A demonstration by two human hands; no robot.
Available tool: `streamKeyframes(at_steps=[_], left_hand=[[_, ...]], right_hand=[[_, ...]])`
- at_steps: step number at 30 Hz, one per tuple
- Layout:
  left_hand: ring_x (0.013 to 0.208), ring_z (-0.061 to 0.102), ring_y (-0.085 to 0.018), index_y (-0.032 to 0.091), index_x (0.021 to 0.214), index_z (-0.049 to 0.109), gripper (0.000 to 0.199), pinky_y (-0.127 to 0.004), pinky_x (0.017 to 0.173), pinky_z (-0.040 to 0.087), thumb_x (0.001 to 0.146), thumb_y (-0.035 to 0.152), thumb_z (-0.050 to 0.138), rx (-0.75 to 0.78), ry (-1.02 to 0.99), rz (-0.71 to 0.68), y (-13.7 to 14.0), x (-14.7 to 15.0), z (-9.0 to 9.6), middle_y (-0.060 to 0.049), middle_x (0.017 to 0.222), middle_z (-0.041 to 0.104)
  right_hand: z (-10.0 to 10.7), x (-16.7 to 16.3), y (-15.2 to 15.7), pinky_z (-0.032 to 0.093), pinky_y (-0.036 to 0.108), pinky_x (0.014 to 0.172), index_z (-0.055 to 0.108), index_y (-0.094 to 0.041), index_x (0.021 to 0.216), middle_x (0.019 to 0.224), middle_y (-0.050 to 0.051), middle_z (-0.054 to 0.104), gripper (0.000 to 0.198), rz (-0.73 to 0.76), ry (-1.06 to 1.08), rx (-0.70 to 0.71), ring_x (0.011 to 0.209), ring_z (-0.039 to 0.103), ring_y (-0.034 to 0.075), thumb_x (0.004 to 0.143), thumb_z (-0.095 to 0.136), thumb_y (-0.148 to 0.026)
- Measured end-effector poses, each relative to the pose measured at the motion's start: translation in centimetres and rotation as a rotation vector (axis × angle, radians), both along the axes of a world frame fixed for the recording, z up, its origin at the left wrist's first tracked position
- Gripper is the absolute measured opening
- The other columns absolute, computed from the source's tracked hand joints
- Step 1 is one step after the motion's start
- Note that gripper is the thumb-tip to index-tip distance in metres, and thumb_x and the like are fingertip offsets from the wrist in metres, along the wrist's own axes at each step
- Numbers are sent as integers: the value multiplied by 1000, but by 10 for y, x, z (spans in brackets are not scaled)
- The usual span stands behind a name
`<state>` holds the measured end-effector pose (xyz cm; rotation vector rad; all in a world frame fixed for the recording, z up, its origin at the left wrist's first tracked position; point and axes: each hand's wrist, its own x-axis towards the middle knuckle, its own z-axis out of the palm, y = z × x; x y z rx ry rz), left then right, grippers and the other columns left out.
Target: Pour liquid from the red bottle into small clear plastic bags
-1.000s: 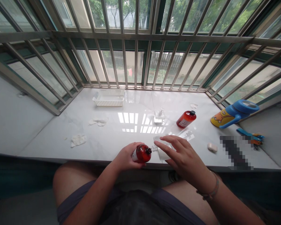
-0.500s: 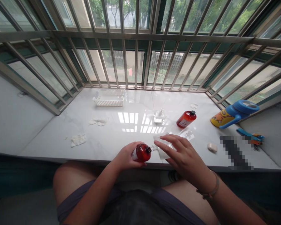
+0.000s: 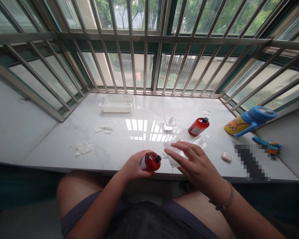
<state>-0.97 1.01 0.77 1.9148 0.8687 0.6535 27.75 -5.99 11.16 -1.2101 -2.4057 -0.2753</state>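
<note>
My left hand (image 3: pixel 133 166) is wrapped round a red bottle (image 3: pixel 151 162) with a white label, whose narrow dark mouth is uncapped and leans to the right. In my right hand (image 3: pixel 198 166) is a clear square bottle (image 3: pixel 174 161), tipped so that its neck points left at the red bottle's mouth. The two openings are very close; whether they touch I cannot tell. Some of the clear bottle is hidden behind my right fingers. Beyond it, a second red bottle (image 3: pixel 198 126) with a black cap stands upright, and a small clear pump bottle (image 3: pixel 169 123) stands to its left.
A white perforated basket (image 3: pixel 117 109) lies at the back left. Crumpled tissues (image 3: pixel 83 149) are on the left of the white counter (image 3: pixel 62 139). On the right are a blue and yellow flask (image 3: pixel 249 121), a small pale case (image 3: pixel 226 156) and a blue strap (image 3: pixel 260 142). Metal bars enclose the back.
The clear bottle in my right hand has shifted very slightly upward in view. My left hand and the red bottle stay almost still.
</note>
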Motion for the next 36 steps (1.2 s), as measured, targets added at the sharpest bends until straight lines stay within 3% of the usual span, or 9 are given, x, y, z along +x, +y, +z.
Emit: streamKeyframes(at_steps=[18,30,36], left_hand=[[127,71,-34,26,142,65,79,-45,113,56,70,37,96,-4,-20,5,1,0,-1,-9,141,74],[127,72,-34,27,141,66,77,-45,113,56,70,36,95,-8,-26,15,0,0,3,-8,141,74],[125,72,-34,27,141,67,78,-46,111,57,70,34,95,-22,-34,20,1,0,2,-9,140,75]], right_hand=[[2,-2,4,53,50,110,61,-29,155,145,11,68,56,15,-23,61,136,60,30,104,59,-7],[-3,1,4,50,53,115,50,-37,164,151,9,66,69,5,-24,33,142,58,31,103,60,-6],[1,1,6,49,52,113,53,-33,162,151,10,66,65,25,-40,55,142,58,31,104,60,-6]])
